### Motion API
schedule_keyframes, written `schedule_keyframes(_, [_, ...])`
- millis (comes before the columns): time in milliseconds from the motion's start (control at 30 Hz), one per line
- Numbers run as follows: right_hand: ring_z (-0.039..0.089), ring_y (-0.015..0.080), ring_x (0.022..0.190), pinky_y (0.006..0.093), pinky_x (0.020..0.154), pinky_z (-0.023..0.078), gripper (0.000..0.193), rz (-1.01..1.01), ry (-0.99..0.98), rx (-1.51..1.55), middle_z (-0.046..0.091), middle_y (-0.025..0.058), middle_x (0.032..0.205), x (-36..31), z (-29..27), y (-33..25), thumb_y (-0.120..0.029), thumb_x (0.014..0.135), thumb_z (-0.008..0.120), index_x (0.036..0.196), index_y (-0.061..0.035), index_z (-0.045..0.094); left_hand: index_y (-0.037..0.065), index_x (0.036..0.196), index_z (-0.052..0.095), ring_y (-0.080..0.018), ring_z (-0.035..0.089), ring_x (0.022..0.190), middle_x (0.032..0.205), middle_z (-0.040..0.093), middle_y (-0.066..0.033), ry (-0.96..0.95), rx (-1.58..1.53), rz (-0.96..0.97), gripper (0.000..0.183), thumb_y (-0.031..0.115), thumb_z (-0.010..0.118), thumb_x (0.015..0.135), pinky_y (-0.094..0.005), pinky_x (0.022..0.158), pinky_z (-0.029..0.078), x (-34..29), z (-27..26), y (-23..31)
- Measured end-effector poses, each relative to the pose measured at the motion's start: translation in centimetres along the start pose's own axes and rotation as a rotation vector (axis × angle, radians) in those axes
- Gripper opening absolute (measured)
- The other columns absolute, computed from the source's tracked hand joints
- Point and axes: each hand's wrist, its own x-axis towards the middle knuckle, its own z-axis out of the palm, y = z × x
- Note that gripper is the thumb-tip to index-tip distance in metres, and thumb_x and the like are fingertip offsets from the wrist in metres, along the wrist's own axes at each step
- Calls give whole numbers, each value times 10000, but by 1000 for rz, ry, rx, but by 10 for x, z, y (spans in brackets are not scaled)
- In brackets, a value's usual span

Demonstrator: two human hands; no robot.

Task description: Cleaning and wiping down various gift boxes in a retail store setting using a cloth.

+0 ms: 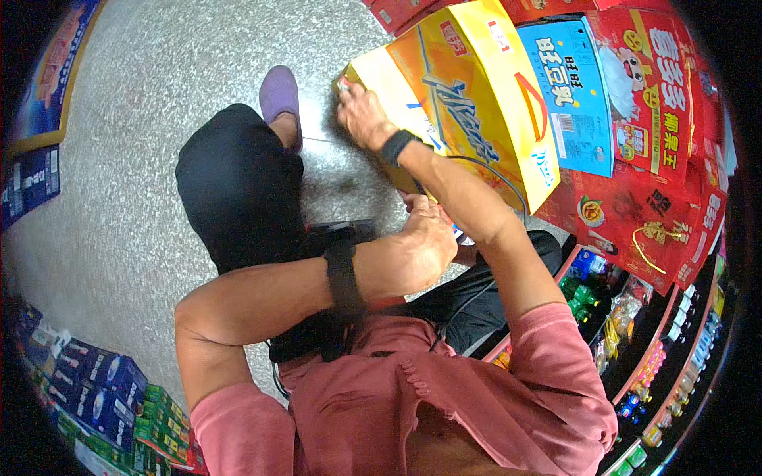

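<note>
A large yellow carton (516, 87) with an orange printed side and a red handle stands tilted in front of me, right of centre. My right hand (363, 115) reaches across to its far left edge, fingers curled at the corner. A small pale patch shows by those fingertips, too small to name. Under my right forearm, my left hand (429, 230) is closed beside the carton's near lower edge. Its fingers are partly hidden, so what it grips does not show. Both wrists wear black bands.
Red gift cartons (627, 198) and a blue carton (583, 135) crowd the right. Shelves of bottles and packets (635, 341) curve along the lower right. Blue and green packages (103, 389) are stacked lower left. My purple shoe (279, 94) rests on the speckled floor (182, 63).
</note>
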Motion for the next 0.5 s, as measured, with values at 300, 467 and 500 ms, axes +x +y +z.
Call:
schedule_keyframes(300, [611, 173, 910, 436, 892, 359, 198, -48, -527, 76, 681, -22, 916, -129, 128, -69, -218, 842, 517, 895, -176, 703, 30, 983, 662, -307, 565, 975, 1003, 629, -169, 172, 81, 92, 289, 204, 562, 775, -513, 774, 410, -4, 11, -11])
schedule_keyframes(467, [624, 222, 849, 442, 764, 426, 154, 363, -374, 670, 671, -8, 843, -162, 91, -67, -200, 829, 541, 905, -151, 666, -2, 1030, 596, -312, 550, 916, 979, 600, -181, 71, 135, 91, 319, 173, 489, 786, -462, 791, 378, -19, 22, -19])
schedule_keyframes(500, [625, 253, 806, 432, 705, 450, 125, 145, -388, 808, 654, 33, 831, -156, 57, -38, -178, 811, 550, 895, -128, 628, 4, 1026, 606, -330, 553, 948, 991, 601, -192, 85, -97, 36, 314, 170, 489, 787, -482, 806, 377, -10, 26, -22])
